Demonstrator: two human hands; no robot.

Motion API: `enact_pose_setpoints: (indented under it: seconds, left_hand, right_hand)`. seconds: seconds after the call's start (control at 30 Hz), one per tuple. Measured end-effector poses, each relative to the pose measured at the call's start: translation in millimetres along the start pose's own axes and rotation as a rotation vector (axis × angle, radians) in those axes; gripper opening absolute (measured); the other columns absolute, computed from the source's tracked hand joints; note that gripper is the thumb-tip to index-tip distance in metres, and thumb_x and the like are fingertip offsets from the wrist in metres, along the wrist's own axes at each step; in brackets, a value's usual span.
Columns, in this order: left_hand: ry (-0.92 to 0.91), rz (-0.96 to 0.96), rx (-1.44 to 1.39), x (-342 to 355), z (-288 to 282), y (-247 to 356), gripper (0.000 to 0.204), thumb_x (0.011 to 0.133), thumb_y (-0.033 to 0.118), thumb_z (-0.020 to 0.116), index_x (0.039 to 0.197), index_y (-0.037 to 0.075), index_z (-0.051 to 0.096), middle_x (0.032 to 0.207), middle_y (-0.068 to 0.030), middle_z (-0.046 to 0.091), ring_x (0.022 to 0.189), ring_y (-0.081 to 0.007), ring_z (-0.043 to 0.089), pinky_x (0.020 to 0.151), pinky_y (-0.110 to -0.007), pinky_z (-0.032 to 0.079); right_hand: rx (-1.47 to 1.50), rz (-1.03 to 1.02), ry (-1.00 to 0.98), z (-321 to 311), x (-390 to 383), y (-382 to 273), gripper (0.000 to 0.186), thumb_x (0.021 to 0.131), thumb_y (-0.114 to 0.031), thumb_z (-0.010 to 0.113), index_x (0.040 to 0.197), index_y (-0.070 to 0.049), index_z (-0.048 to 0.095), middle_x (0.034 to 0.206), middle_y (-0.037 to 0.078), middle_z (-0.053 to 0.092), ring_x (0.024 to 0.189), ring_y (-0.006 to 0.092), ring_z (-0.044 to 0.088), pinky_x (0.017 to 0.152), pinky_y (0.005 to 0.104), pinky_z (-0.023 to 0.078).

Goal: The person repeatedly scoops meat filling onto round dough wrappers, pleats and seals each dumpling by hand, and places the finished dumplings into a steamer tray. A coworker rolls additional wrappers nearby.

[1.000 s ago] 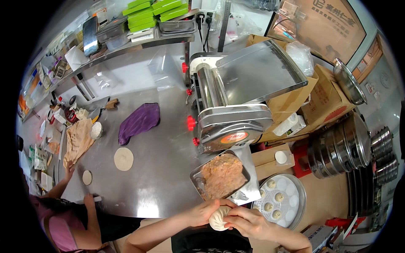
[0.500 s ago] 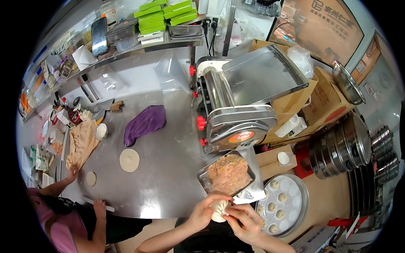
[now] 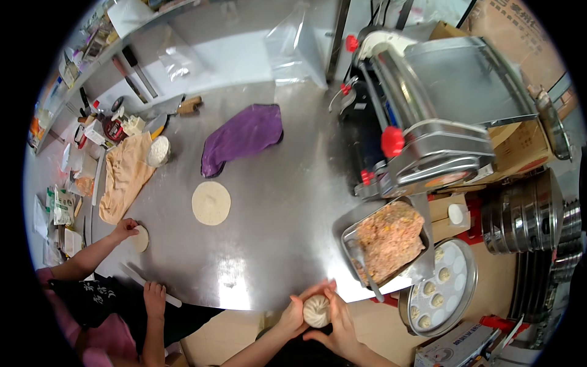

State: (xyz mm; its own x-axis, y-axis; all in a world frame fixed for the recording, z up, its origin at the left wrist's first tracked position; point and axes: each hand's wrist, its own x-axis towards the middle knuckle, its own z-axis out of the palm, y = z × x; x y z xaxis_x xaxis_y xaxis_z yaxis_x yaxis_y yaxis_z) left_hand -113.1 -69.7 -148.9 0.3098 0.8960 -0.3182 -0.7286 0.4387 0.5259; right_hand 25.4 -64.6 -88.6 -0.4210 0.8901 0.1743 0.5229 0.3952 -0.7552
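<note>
A pleated, round bun (image 3: 317, 312) sits cupped between my two hands, just off the table's front edge. My left hand (image 3: 293, 317) curves around its left side, and my right hand (image 3: 340, 324) wraps its right side with the thumb below. The gathered folds on top of the bun show between them. Beyond my right hand lies a metal tray (image 3: 348, 244) of minced filling (image 3: 391, 238), with a spoon (image 3: 365, 269) leaning in it. A flat dough round (image 3: 211, 203) rests on the steel table.
At the left, a co-worker's hand (image 3: 127, 229) holds a small dough round (image 3: 142, 238); the other touches a white rolling pin (image 3: 173, 301). A purple cloth (image 3: 244, 137) lies behind. A dough roller machine (image 3: 428, 147) stands far right, above a round steamer tray (image 3: 405, 306) with several buns.
My right fingers have left the bun's pleated top, and both hands now cup its sides. The co-worker's hand has moved from the cloth to the small dough round, which is raised. The view has shifted.
</note>
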Motion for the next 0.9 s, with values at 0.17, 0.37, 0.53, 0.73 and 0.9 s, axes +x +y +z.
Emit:
enact_pose_setpoints:
  seconds: [0.17,0.37,0.53,0.73,0.9]
  left_hand:
    - [0.271,0.416,0.774,23.0,-61.8,2.9,0.101,0.086,0.075,0.024,0.150,0.000,0.008,0.157,-0.0196,0.012,0.146,-0.0300,0.011,0.117,-0.044,0.012]
    - [0.288,0.426,0.701,36.2,-57.5,-16.2,0.099,0.087,0.075,0.021,0.151,0.000,0.005,0.156,-0.0214,0.013,0.145,-0.0310,0.012,0.117,-0.044,0.012]
    - [0.268,0.452,0.590,29.4,-40.6,-44.8,0.099,0.088,0.075,0.019,0.151,0.000,0.002,0.155,-0.0228,0.013,0.145,-0.0319,0.014,0.116,-0.043,0.011]
    - [0.255,0.412,0.647,43.6,-32.8,-40.5,0.097,0.087,0.076,0.017,0.152,0.004,0.009,0.154,-0.0207,0.022,0.143,-0.0324,0.021,0.115,-0.044,0.016]
    - [0.268,0.416,0.595,42.7,-27.4,-41.6,0.097,0.087,0.076,0.018,0.152,0.005,0.007,0.154,-0.0221,0.020,0.143,-0.0327,0.020,0.115,-0.044,0.016]
  right_hand:
    - [0.086,0.101,-0.074,75.2,13.8,91.3,0.108,0.073,-0.016,0.081,0.149,0.003,0.007,0.141,0.026,0.042,0.124,0.0419,0.045,0.106,0.0450,0.035]
    - [0.613,0.279,0.229,101.4,-3.0,78.6,0.083,0.096,-0.037,0.048,0.149,0.005,0.000,0.153,0.027,0.020,0.143,0.0377,0.020,0.116,0.0437,0.015]
    - [0.992,0.407,0.287,95.7,21.0,66.2,0.082,0.098,-0.053,0.037,0.151,0.000,0.003,0.153,0.022,0.023,0.142,0.0323,0.022,0.115,0.0417,0.018]
    - [0.449,0.260,0.212,101.9,9.5,81.2,0.062,0.087,-0.014,0.063,0.141,0.000,0.038,0.146,0.022,0.038,0.138,0.0403,0.031,0.112,0.0469,0.027]
    - [0.339,0.226,0.255,99.3,15.4,86.5,0.045,0.082,-0.002,0.065,0.126,-0.001,0.058,0.136,0.020,0.050,0.132,0.0403,0.041,0.105,0.0456,0.038]
